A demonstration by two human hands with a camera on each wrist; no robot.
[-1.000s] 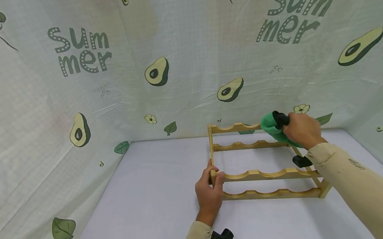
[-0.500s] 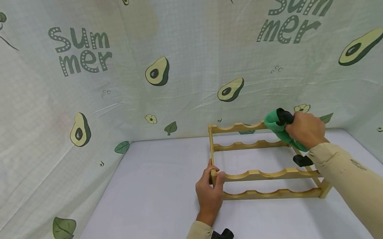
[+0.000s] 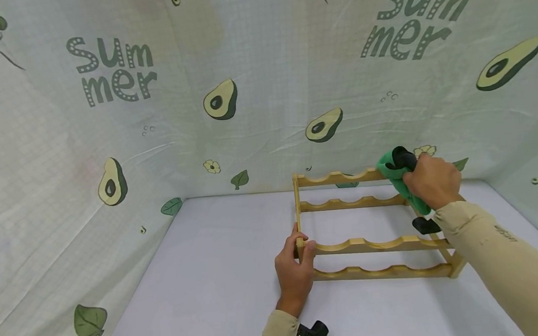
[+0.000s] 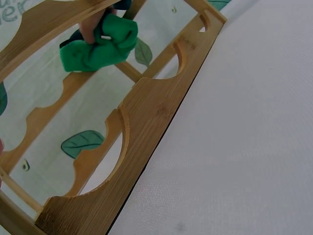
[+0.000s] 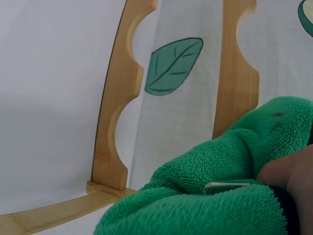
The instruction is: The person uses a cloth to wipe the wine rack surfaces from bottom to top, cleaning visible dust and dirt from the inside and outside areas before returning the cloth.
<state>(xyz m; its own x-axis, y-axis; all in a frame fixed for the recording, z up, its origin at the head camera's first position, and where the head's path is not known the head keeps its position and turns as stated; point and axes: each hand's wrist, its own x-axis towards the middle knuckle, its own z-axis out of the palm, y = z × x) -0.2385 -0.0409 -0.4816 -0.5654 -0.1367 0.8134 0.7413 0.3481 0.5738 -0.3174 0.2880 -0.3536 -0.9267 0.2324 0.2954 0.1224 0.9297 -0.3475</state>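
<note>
A wooden wine rack point(image 3: 353, 247) with scalloped rails stands on the white table. My left hand point(image 3: 294, 278) grips its front left upright, thumb on the near side and fingers round the outside. At the rack's far right corner, my right hand point(image 3: 433, 179) holds a bunched green terry cloth point(image 3: 403, 182) with a black part sticking out at the top. The cloth lies over the right end of the upper back rail. In the right wrist view the green cloth point(image 5: 210, 181) fills the lower part, with a bit of the right hand point(image 5: 293, 176) at the edge.
The white table point(image 3: 202, 280) reaches left and in front of the rack. Behind it hangs a pale curtain point(image 3: 261, 83) printed with avocados and leaves. Black wrist devices sit at both cuffs, one point(image 3: 312, 334) by the left sleeve.
My right hand has slid right and slightly up along the upper back rail with the green cloth, uncovering more of that rail. The left hand and the wine rack have stayed put.
</note>
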